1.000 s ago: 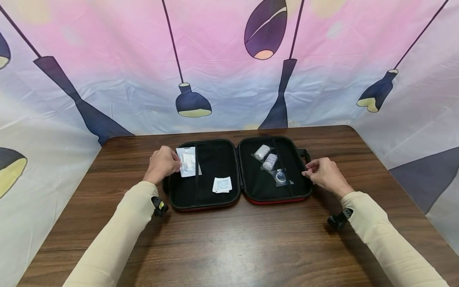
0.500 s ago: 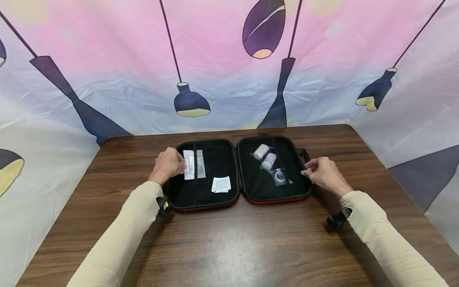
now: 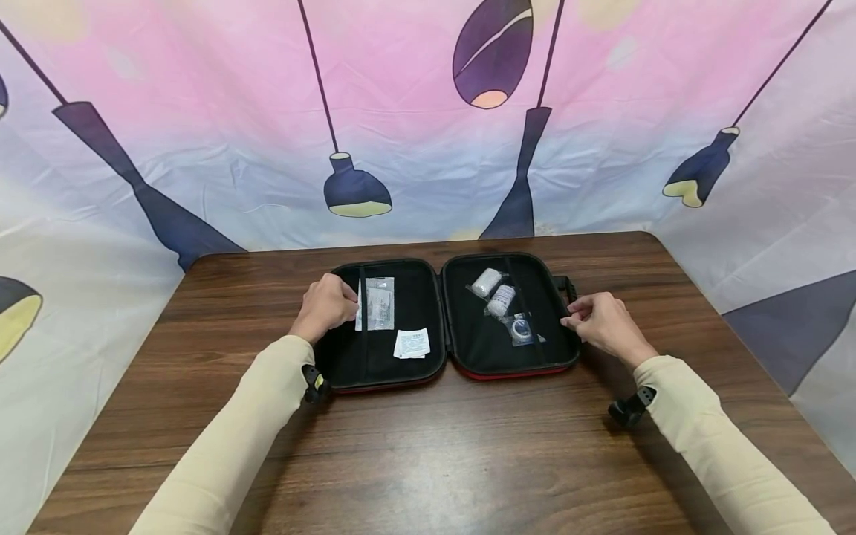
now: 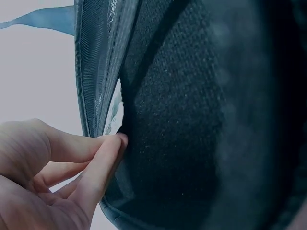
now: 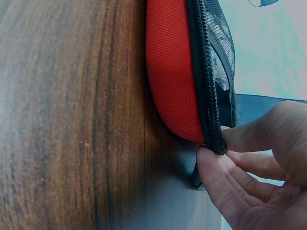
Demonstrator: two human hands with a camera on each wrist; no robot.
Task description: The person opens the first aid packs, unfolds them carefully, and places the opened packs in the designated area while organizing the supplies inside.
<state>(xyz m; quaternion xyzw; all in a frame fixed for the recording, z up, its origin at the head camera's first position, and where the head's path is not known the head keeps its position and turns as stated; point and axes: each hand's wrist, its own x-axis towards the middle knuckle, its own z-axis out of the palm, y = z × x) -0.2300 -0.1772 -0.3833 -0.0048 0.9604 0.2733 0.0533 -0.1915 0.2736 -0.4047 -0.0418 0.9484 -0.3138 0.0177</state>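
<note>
A zip case [image 3: 411,290], black inside and red outside, lies open flat on the table. Its left half bears a flat white packet [image 3: 381,305] under a dark band. My left hand [image 3: 326,306] pinches the packet's left edge between thumb and fingertips; in the left wrist view most of that packet [image 4: 115,108] is hidden behind mesh. On the right, my right hand [image 3: 607,327] pinches the case's outer rim, with the zipper [image 5: 209,86] between thumb and finger in the right wrist view. Small white square packets [image 3: 412,343] lie by the hinge.
The right half holds two wrapped white rolls [image 3: 487,282] and a small clear bag [image 3: 523,329], partly under mesh. A black handle [image 3: 567,287] sticks out at the right side. The brown wooden table [image 3: 428,461] ends at a printed cloth [image 3: 261,186] behind.
My left hand has moved right, sliding the white packet further under the band toward the middle of the left half. The right hand has stayed at the rim.
</note>
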